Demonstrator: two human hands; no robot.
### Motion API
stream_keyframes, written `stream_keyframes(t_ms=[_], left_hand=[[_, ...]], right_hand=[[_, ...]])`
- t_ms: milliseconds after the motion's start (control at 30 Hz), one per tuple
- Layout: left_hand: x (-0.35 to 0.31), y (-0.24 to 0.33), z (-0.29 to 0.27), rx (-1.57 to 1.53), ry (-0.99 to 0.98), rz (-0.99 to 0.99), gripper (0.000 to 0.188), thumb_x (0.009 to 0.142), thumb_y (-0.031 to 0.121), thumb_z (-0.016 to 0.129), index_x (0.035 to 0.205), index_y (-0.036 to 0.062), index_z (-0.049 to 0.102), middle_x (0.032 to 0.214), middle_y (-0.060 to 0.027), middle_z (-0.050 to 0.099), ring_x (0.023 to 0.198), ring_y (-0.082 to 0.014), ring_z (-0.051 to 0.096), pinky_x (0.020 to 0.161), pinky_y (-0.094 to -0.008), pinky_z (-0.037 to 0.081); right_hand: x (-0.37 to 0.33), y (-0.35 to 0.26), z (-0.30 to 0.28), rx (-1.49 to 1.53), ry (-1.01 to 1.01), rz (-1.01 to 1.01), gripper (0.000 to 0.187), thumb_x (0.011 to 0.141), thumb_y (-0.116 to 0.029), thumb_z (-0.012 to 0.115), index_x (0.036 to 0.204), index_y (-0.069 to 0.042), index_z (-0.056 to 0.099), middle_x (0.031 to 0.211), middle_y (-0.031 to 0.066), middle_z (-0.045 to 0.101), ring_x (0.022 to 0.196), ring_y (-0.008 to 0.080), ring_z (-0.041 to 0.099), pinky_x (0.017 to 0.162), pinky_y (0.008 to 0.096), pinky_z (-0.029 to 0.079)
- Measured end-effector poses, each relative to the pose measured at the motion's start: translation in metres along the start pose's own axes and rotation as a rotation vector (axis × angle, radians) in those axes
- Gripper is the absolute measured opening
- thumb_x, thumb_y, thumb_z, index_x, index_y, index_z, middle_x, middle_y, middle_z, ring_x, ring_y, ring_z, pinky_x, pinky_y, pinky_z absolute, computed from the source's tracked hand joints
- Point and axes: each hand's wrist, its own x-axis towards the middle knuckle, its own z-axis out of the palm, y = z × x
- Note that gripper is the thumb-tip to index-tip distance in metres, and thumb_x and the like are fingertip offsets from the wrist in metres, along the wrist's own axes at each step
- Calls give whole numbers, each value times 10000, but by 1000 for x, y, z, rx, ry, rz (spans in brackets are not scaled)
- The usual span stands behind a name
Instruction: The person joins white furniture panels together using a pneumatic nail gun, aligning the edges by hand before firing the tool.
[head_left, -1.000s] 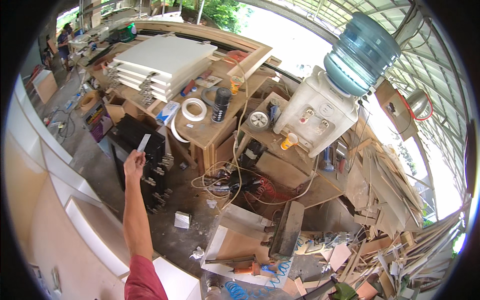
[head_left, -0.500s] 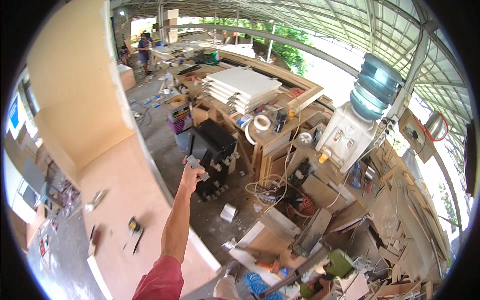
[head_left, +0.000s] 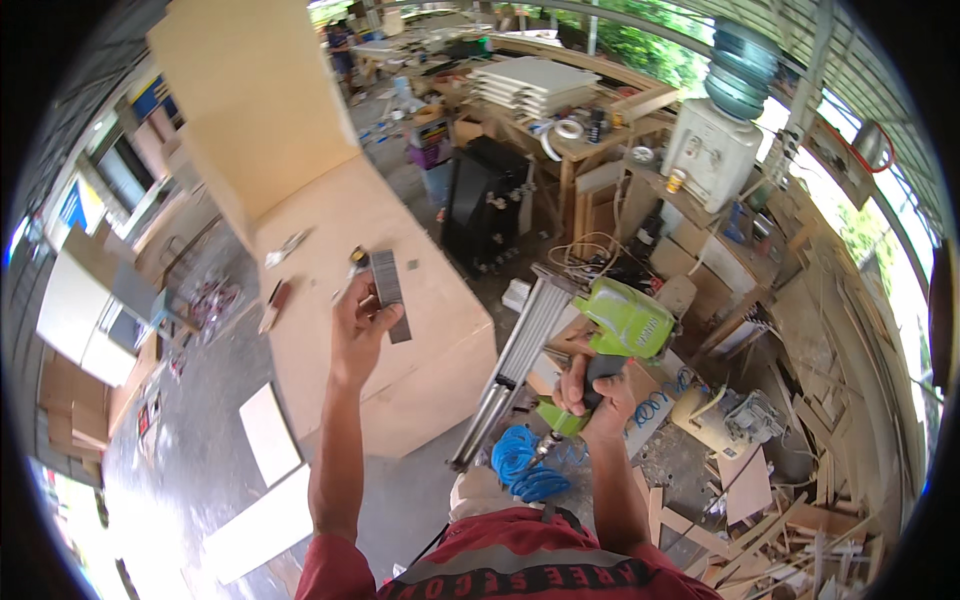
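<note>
My left hand [head_left: 358,328] is closed on a flat grey strip of collated nails [head_left: 386,278], pinched between thumb and fingers and held upright above the pale plywood cabinet [head_left: 440,300]. My right hand [head_left: 606,398] wraps round the black grip of a green nail gun [head_left: 630,318]. The gun's silver magazine [head_left: 522,345] slants down toward my body, with a narrower rail sticking out at its lower end. The nail strip is apart from the gun. A coiled blue air hose [head_left: 520,465] hangs below the gun, near my legs.
On the cabinet lie a tape measure [head_left: 359,257] and a reddish-brown block-like tool [head_left: 275,305]. Black stacked panels [head_left: 485,195] stand beyond it. A water dispenser [head_left: 708,150] is at right, with an air compressor [head_left: 735,420] and wood offcuts below.
My left hand has drawn back from the black panels with the nail strip. The nail gun has come up into view in my right hand. The view has turned leftward and down.
</note>
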Motion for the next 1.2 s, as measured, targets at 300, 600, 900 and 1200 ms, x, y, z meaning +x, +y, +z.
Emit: stream_keyframes(t_ms=[300, 600, 900, 1200], left_hand=[[-213, 115, -79, 575, 249, 303, 353, 861, -47, 691, 1203, -63, 608, 918, -173, 663, 787, -240, 635, 717, -340, 507], [-444, 148, -206, 921, 332, -110, 443, 899, -7, 600, 1338, 24, 550, 1090, -193, 661, 949, -389, 672, 808, -467, 531], [-606, 182, -315, 942, 834, -314, 395, 842, -16, 651, 1233, 30, 617, 813, -127, 693, 697, -211, 700, 668, -355, 531], [-669, 162, -386, 1142, 1109, -368, 386, 771, 32, 682, 1153, 24, 621, 699, -115, 673, 612, -245, 662, 626, -384, 514]], right_hand=[[-66, 147, 124, 317, -272, 397, 560, 869, -150, 572, 1371, 77, 473, 717, 112, 577, 511, 163, 497, 548, 354, 427], [-207, 299, 264, 188, -236, 766, 545, 809, -192, 573, 1285, 67, 513, 720, 111, 576, 504, 173, 478, 543, 366, 440], [-344, 417, 363, 176, -243, 1169, 315, 801, -287, 530, 765, 20, 593, 616, 108, 524, 522, 208, 459, 588, 359, 439], [-413, 493, 424, 124, -315, 1336, 277, 830, -235, 506, 745, 22, 567, 604, 131, 510, 542, 240, 486, 620, 397, 469]])
